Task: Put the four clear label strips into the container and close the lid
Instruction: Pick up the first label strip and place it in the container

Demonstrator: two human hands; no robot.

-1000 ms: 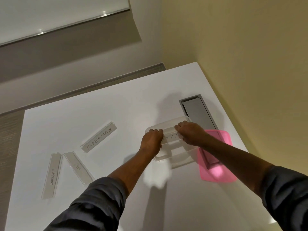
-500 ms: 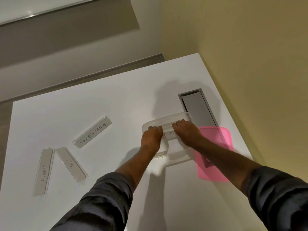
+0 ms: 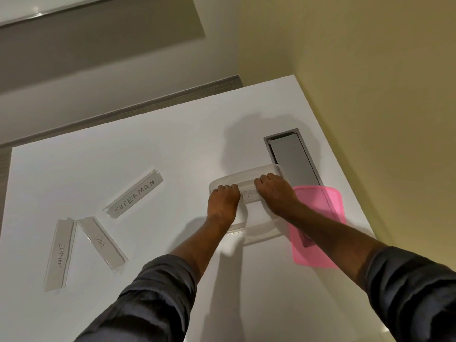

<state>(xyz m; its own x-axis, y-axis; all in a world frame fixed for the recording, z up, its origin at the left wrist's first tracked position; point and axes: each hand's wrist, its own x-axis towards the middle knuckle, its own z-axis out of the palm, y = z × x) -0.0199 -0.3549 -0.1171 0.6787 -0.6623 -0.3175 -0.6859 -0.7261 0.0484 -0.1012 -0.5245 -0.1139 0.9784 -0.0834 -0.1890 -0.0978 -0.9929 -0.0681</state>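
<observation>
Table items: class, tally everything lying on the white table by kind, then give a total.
Clear label strips: 4 (SUPERMAN, DOG, ELEPHANT, one held over the container)
Clear container: 1
Pink lid: 1
Total: 6

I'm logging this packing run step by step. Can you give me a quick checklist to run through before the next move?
1. First strip over the container, both hands on it: ok.
2. Strip fully seated inside: cannot tell, left hand and right hand cover its ends.
3. SUPERMAN strip, DOG strip, ELEPHANT strip in container: not ok, all on the table.
4. Pink lid off, beside container: ok.
5. Lid closed: not ok.
</observation>
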